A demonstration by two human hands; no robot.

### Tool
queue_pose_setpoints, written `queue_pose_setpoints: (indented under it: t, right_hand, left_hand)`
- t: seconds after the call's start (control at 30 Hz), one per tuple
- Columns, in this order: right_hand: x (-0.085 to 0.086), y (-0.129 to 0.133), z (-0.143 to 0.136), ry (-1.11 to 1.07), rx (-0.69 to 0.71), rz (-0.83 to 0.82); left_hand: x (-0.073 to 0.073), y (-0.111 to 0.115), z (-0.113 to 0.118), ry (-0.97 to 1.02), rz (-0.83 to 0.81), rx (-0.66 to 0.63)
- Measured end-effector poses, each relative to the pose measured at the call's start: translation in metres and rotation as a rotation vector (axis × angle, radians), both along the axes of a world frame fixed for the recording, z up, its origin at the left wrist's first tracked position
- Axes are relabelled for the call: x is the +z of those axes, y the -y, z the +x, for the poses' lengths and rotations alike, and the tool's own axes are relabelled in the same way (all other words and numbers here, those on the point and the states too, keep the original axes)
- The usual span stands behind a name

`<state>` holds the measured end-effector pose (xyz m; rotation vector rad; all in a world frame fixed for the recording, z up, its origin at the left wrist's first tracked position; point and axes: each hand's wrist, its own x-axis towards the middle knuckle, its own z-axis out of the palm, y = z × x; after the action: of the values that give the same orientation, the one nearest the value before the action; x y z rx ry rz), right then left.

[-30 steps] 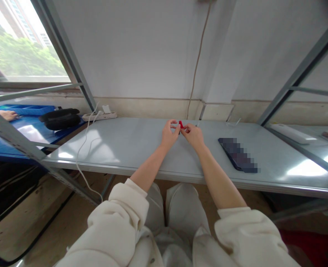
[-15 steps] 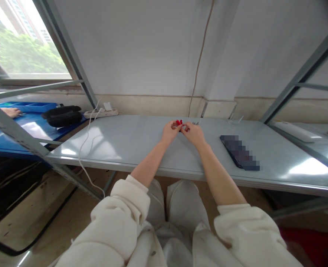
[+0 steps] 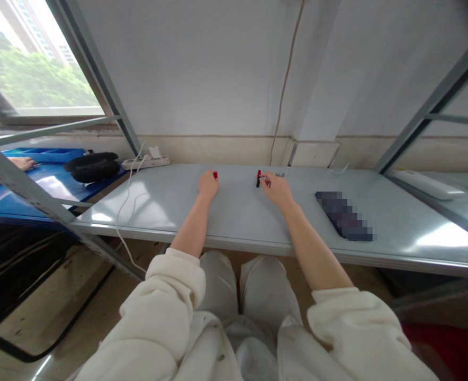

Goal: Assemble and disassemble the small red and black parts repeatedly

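The small red piece (image 3: 215, 174) at my left hand (image 3: 208, 186) is mostly hidden behind my curled fingers, so I cannot make out its shape. The red and dark piece (image 3: 258, 178) at my right hand (image 3: 276, 189) is tiny too; only its upright outline shows. A dark flat thing (image 3: 344, 216) to my right is blurred beyond reading.

The grey table (image 3: 242, 211) lies bare between my two hands and toward its near edge, with the wall close behind. A white power strip (image 3: 145, 161) sits at the far left corner.

My left fingers are clenched around the red piece, which pokes out just past my knuckles. My right fingertips pinch the other piece, held just above the table.
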<state>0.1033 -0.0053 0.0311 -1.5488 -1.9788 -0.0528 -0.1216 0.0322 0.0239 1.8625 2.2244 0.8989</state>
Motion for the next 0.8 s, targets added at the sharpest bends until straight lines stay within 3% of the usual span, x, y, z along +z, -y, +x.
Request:
queue_pose_setpoints:
  t: [0.2, 0.53, 0.8]
  right_hand:
    - [-0.002, -0.002, 0.0, -0.017, -0.019, 0.0]
    - [-0.001, -0.001, 0.0, -0.058, -0.035, 0.017]
    - [0.003, 0.002, 0.002, -0.157, -0.148, 0.045]
  left_hand:
    - [-0.014, -0.003, -0.006, -0.026, -0.068, 0.029]
    - [-0.016, 0.002, -0.006, -0.114, -0.109, 0.042]
    - [-0.016, 0.004, -0.004, -0.133, -0.106, 0.071]
